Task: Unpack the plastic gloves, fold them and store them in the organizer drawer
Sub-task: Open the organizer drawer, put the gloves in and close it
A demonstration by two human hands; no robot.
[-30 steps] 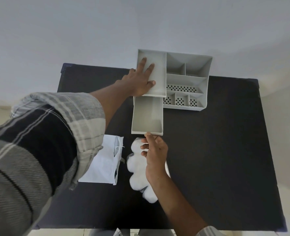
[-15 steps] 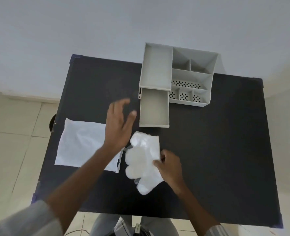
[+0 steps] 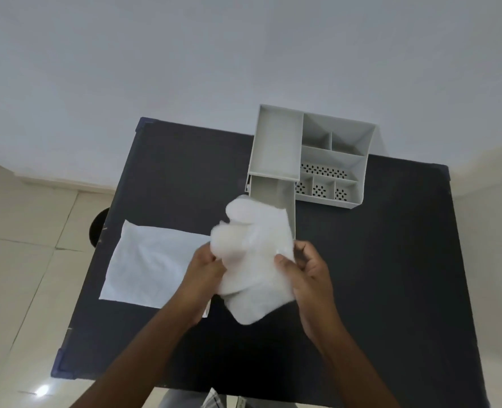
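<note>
Both hands, left hand (image 3: 205, 267) and right hand (image 3: 310, 269), pinch the bunched plastic gloves (image 3: 254, 254) above the desk (image 3: 376, 275), just before the open organizer drawer (image 3: 285, 195). Slippery film could spring unfolded or slide loose under an uneven grip.

left hand (image 3: 205, 269) is off the organizer now and both hands have the gloves (image 3: 252, 257) lifted up, right hand (image 3: 308, 272) gripping too

A plain indoor room, likely domestic: a black table (image 3: 361, 290) stands against a bare pale wall (image 3: 185, 69) on a glossy cream-tiled floor (image 3: 23, 260), a grey desk organizer (image 3: 332, 160) at the table's far edge.
</note>
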